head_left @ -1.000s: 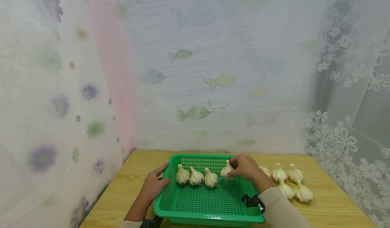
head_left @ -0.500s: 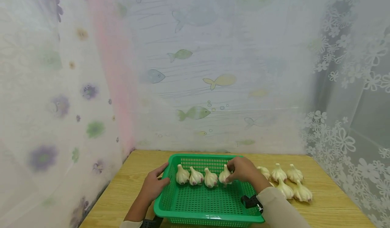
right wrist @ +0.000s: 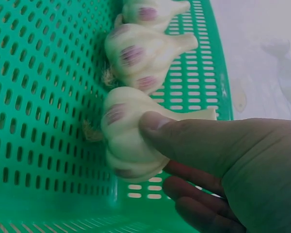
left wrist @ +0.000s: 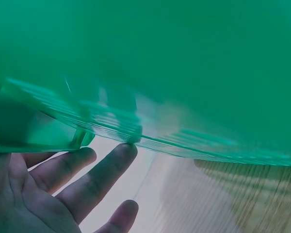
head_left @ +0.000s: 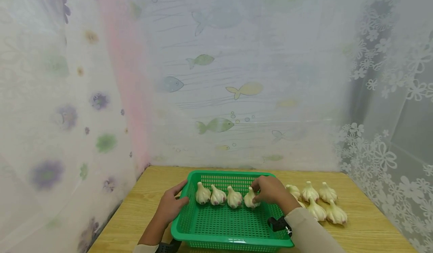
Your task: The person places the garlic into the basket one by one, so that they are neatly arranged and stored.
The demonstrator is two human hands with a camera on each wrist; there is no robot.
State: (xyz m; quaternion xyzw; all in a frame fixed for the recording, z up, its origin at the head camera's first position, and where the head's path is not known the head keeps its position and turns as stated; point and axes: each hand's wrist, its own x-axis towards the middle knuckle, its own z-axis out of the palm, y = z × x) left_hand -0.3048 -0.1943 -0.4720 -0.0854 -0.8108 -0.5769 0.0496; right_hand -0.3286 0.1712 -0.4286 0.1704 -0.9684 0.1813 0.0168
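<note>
My right hand (head_left: 270,191) pinches a garlic bulb (head_left: 249,198) inside the green plastic basket (head_left: 233,241). In the right wrist view the thumb (right wrist: 157,124) presses on the pale, purple-marked bulb (right wrist: 131,138), whose neck points at the basket's slotted wall. Three more garlic bulbs, the nearest being a garlic bulb (head_left: 234,197), stand in a row to its left along the far wall. At the basket's left rim, my left hand (head_left: 170,204) holds on with its thumb over the edge. From the left wrist view, its fingers (left wrist: 99,182) lie against the outer wall.
Several more garlic bulbs (head_left: 336,212) lie in a group on the wooden table (head_left: 367,223), right of the basket. A patterned curtain (head_left: 216,95) hangs behind the table and down both sides.
My right hand has lowered the garlic bulb into the basket, to the right end of the row. The left hand stays at the rim.
</note>
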